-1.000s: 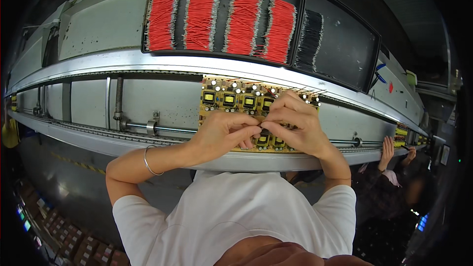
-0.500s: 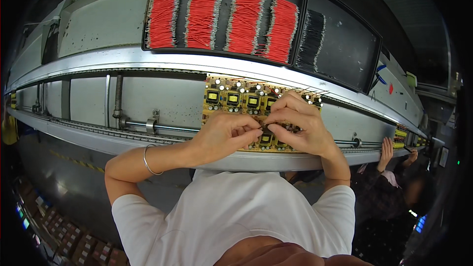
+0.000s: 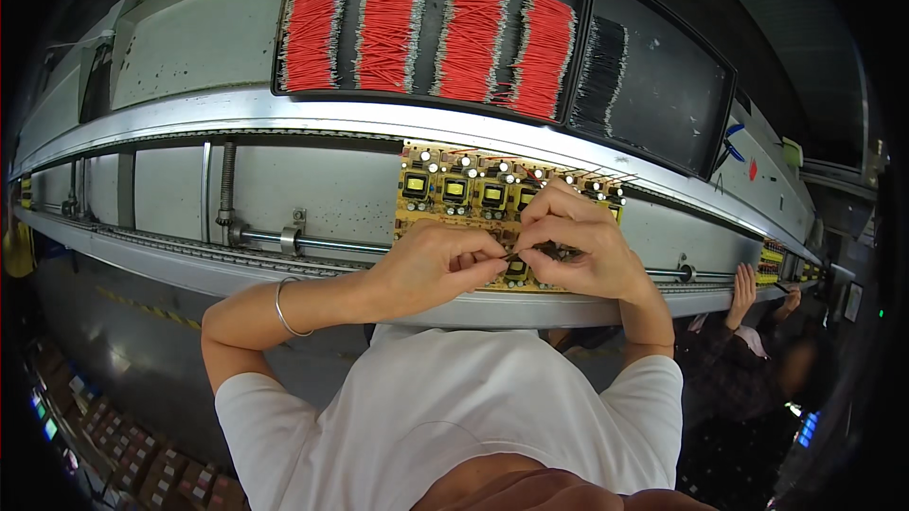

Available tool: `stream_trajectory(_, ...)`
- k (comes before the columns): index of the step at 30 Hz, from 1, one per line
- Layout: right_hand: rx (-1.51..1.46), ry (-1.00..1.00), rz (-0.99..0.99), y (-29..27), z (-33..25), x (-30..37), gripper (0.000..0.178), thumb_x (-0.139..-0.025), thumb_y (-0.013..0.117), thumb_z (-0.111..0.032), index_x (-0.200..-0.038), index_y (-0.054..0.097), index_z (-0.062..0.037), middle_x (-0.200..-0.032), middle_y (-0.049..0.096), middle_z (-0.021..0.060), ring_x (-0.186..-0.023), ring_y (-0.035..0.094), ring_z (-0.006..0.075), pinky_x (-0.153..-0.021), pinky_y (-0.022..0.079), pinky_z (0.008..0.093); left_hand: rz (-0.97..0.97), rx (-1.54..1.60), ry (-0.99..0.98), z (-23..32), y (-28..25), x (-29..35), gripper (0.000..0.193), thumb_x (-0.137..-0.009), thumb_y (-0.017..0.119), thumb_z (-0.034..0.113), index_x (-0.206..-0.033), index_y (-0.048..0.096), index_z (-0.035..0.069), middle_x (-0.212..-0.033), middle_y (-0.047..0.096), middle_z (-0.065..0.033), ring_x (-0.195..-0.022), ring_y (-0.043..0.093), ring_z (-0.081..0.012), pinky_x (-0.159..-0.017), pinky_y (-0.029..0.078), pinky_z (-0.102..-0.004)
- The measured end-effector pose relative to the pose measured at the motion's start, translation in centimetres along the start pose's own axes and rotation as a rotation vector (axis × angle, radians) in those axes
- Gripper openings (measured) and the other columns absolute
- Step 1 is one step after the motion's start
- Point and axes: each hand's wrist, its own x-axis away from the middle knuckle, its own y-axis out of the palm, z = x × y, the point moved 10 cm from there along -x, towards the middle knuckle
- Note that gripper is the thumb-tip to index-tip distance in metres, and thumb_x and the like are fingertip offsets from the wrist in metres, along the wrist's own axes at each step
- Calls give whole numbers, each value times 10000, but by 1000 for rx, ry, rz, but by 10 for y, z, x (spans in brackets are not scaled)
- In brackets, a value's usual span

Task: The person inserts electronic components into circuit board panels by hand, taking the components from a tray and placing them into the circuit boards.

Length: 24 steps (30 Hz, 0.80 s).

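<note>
A yellow-brown circuit board panel (image 3: pixel 445 222), set with rows of yellow-cored transformers and white-topped capacitors, lies across the conveyor rails in front of me. Over its near half, my left hand (image 3: pixel 437 263) pinches with thumb and forefinger. Facing it closely, my right hand (image 3: pixel 579 244) is pinched too, its other fingers curled. What looks like a thin dark wire (image 3: pixel 512 256) shows between the two sets of fingertips; its ends are hidden. Several red wires stick out along the panel's far edge. Part of the board is covered by my right hand.
Beyond the rail, a black tray (image 3: pixel 653 66) holds bundles of red wires (image 3: pixel 383 23) and a smaller bundle of black wires (image 3: pixel 598 75). Blue-handled pliers (image 3: pixel 731 143) lie right of it. Another person's hand (image 3: pixel 743 295) rests at the conveyor further right, near more boards.
The circuit board panel has shifted slightly to the right along the rails. My hands have moved slightly with it, and both stay pinched close together.
</note>
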Motion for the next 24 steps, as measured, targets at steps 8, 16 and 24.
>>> stream_trajectory(8, 194, 92, 476, -61, 13, 12, 106, -746, 647, 51, -834, 645, -8, -906, 615, 60, -838, 529, 198, -775, 430, 295, 78, -14, 74, 1, -1, 2, 96, -877, 691, 87, -874, 708, -8, -648, 652, -29, -507, 484, -122, -482, 368, -272)
stream_trajectory(16, 507, 131, 485, -64, 39, 10, 87, -770, 682, 33, -839, 648, -8, -909, 603, 62, -838, 521, 197, -753, 428, 286, 90, 34, 40, -3, -2, 0, 106, -879, 687, 89, -891, 712, -14, -666, 667, -35, -515, 494, -123, -483, 377, -267)
stream_trajectory(24, 569, 132, 446, -58, 44, 8, 62, -774, 700, 9, -811, 660, -19, -885, 573, 51, -819, 500, 201, -743, 439, 305, 66, 37, -6, -5, -2, 0, 108, -879, 686, 90, -897, 714, -13, -678, 673, -38, -519, 497, -125, -485, 381, -267)
